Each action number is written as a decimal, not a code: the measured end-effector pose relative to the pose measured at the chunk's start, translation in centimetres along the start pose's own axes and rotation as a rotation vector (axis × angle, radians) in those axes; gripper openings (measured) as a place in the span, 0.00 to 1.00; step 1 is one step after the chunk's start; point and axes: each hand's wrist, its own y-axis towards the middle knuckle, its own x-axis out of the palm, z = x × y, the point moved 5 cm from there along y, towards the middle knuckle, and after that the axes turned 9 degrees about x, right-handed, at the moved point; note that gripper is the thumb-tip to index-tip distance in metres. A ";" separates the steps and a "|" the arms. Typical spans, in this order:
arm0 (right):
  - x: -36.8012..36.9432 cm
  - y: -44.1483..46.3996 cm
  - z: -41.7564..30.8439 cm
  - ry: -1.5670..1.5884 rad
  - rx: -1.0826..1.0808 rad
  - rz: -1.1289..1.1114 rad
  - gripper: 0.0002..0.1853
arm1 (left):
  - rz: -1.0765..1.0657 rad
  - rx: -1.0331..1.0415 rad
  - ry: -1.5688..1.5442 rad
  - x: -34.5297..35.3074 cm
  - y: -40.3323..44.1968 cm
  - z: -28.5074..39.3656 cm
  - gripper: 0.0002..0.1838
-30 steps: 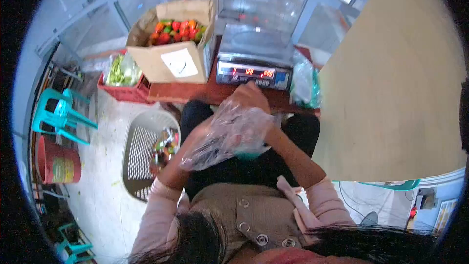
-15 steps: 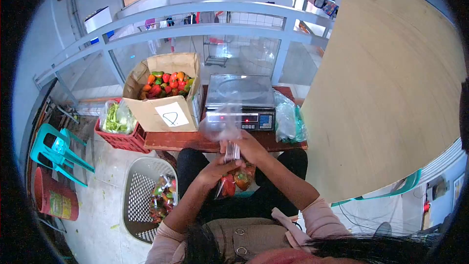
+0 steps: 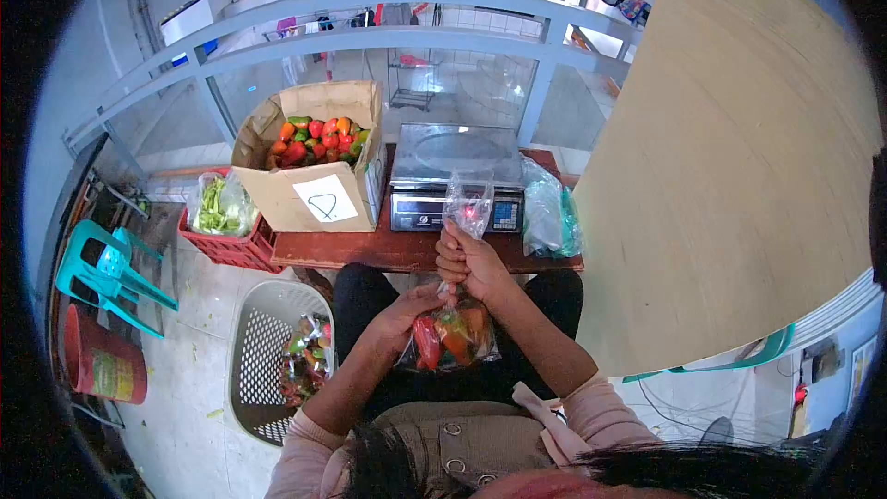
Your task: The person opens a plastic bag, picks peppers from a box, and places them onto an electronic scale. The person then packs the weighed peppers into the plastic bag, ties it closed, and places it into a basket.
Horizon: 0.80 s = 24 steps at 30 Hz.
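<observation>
A clear plastic bag of red, orange and green peppers hangs over my lap. My right hand is a fist wrapped round its twisted neck, with the loose top of the plastic sticking up above the fist. Just below, my left hand pinches the bag where the neck meets the peppers. Beyond my hands stands a digital scale on a red-brown bench. To its left, a cardboard box marked with a letter holds many loose peppers.
Bagged peppers lie in a white perforated basket by my left leg. A red crate carries bagged green vegetables. Plastic bags lie right of the scale. A large wooden board blocks the right side; teal chairs stand left.
My right hand has closed into a fist round the bag's neck, its plastic now gathered and upright. The peppers have swung slightly right and show more clearly below my left hand.
</observation>
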 end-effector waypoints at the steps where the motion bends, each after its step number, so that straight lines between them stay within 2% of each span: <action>1: -0.6 0.2 0.1 -0.009 -0.004 0.008 0.18 | 0.003 0.002 0.018 0.0 0.1 -0.1 0.13; 4: -1.4 0.3 0.3 -0.004 0.005 0.044 0.18 | 0.026 -0.008 -0.062 -0.7 1.0 -1.2 0.13; 7: -1.7 0.4 0.5 -0.005 0.025 0.051 0.17 | 0.034 -0.049 0.006 -0.6 1.1 -1.4 0.15; 10: -2.2 0.8 0.3 -0.030 0.037 0.052 0.17 | -0.056 -0.119 -0.075 -0.7 1.4 -2.2 0.14; 13: -2.4 1.0 -1.2 -0.053 0.008 0.095 0.17 | -0.108 -0.047 0.186 -0.4 1.3 -1.9 0.12; 16: -2.7 1.1 -3.1 -0.051 -0.050 0.102 0.17 | -0.128 0.063 0.221 0.0 1.8 -1.5 0.11; 19: -4.4 2.2 -3.7 0.010 -0.075 0.059 0.16 | -0.038 0.233 0.179 -0.2 2.2 -1.4 0.13; 22: -6.4 3.7 -3.0 0.123 -0.040 -0.038 0.14 | -0.038 0.241 0.092 -0.5 2.2 -0.6 0.15; 24: -7.3 2.8 -3.9 -0.100 -0.199 0.231 0.13 | -0.025 0.308 0.211 -1.3 2.2 0.2 0.15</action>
